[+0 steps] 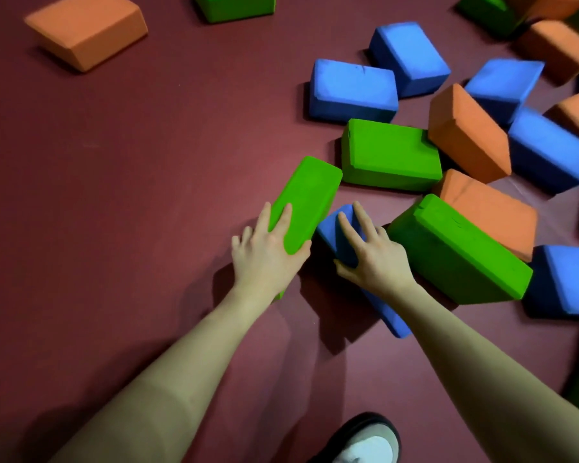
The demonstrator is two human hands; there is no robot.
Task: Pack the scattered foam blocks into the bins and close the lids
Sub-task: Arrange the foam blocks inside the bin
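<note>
Foam blocks in green, blue and orange lie scattered on a dark red floor. My left hand [269, 250] grips the near end of a long green block [310, 195], fingers over its top and thumb at its right side. My right hand [371, 252] grips a blue block [336, 233] that lies beside it, fingers over the top and thumb on the near left side. The blue block's far end shows under my forearm. No bin is in view.
A large green block [458, 252] lies tilted just right of my right hand, with orange [488, 208], green [390, 155] and blue [353, 91] blocks piled behind it. An orange block [87, 28] sits far left. My shoe [365, 442] is at the bottom edge.
</note>
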